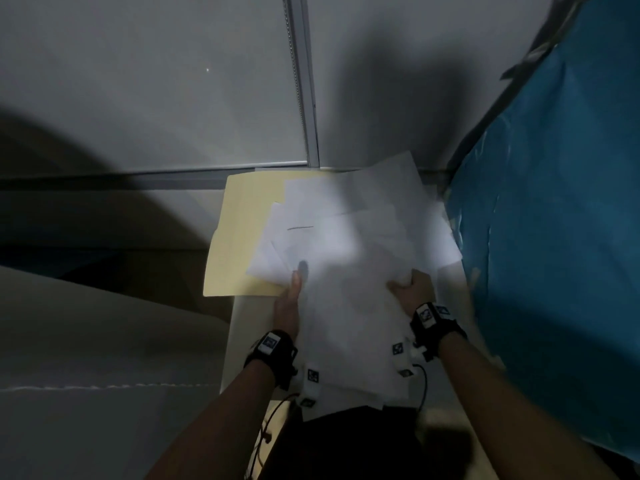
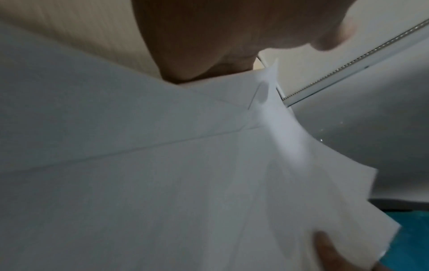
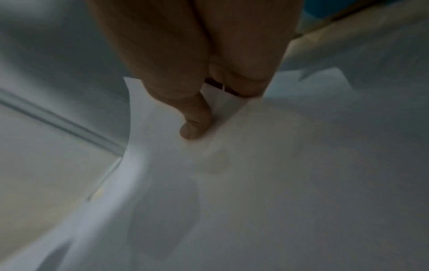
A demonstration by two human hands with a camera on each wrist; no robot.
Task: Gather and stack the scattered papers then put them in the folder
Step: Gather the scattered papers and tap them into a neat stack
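A loose, fanned pile of white papers (image 1: pixel 346 271) is held over a narrow pale table (image 1: pixel 242 327). My left hand (image 1: pixel 292 296) grips its left edge, thumb on top and fingers hidden underneath. My right hand (image 1: pixel 410 289) grips the right side. A manila folder (image 1: pixel 239 230) lies flat beneath the pile's far left part. In the left wrist view the papers (image 2: pixel 162 183) spread out below my left hand (image 2: pixel 209 45). In the right wrist view my right hand (image 3: pixel 197 110) presses its thumb onto the papers (image 3: pixel 301 183). The sheets are uneven, with corners sticking out.
A large object wrapped in blue plastic (image 1: pixel 554 237) stands close on the right. A grey wall with a vertical metal rail (image 1: pixel 304 98) rises right behind the folder. A pale cushioned surface (image 1: pixel 86 341) lies lower at the left. Cables hang near my wrists.
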